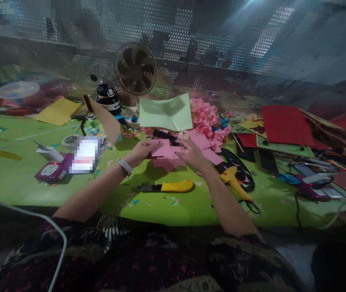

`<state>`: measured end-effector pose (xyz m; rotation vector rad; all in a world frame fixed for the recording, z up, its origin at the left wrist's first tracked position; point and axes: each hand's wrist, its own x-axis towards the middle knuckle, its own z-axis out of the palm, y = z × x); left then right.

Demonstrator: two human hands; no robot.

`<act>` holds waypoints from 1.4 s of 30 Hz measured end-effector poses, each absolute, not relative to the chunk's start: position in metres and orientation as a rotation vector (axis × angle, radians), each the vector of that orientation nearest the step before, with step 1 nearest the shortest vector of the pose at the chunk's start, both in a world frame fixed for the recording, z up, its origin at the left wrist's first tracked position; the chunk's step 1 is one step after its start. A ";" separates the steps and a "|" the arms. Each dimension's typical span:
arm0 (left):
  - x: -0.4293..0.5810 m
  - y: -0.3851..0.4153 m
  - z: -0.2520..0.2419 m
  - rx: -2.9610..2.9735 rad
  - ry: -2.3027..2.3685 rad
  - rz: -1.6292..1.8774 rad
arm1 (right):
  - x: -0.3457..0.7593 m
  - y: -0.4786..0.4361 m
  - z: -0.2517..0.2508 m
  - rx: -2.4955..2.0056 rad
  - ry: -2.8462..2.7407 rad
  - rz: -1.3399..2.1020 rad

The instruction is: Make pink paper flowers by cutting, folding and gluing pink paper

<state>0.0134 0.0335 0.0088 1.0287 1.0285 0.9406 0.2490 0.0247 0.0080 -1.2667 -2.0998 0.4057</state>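
At the far left, a pale cable [20, 210] loops over the edge of the green table [167, 211], with a yellow tie [7, 155] around it. Toward the back stands a clear bowl [17, 90], and to its right lies a yellow card [57, 112]. Nearer the person, a purple device [50, 172] sits just beside a bright screen [85, 157], whose face is blurred out. Behind these is a tape roll [70, 141]; a tan card [107, 121] leans in front of a black jar [107, 99], and a round fan [135, 69] stands at the back.

The left hand [145, 149], with a white band [124, 166] at the wrist, comes in next. Its fingers are closed in a pinch on the left edge of the pink paper [161, 149], which lies at the middle of the table between the two hands. In front is a yellow cutter [176, 186], blade to the left; behind stands a pale green sheet [165, 112].

The right hand [191, 154] is at the paper's right side, thumb and forefinger parted; whether they press on it cannot be told. Behind that hand are a heap of pink flowers [205, 117] and, just beside it, loose pink slips [211, 156]. Farther right lie a yellow glue gun [236, 183], a dark phone [267, 162], a red sheet [285, 126] and, near the edge, a second purple device [308, 190].
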 end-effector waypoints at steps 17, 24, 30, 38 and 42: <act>0.018 0.009 -0.005 0.877 0.603 0.952 | 0.203 -0.007 0.001 -1.134 -1.610 0.850; 0.019 0.007 -0.012 1.108 0.702 0.950 | 0.205 -0.005 -0.004 -1.135 -1.597 0.818; 0.019 0.008 -0.015 1.112 0.684 0.931 | 0.205 -0.005 -0.007 -1.117 -1.589 0.842; 0.020 0.006 -0.015 1.072 0.690 0.946 | 0.204 -0.005 -0.006 -1.142 -1.594 0.804; 0.020 0.007 -0.017 1.055 0.668 0.956 | 0.204 -0.005 -0.006 -1.138 -1.600 0.833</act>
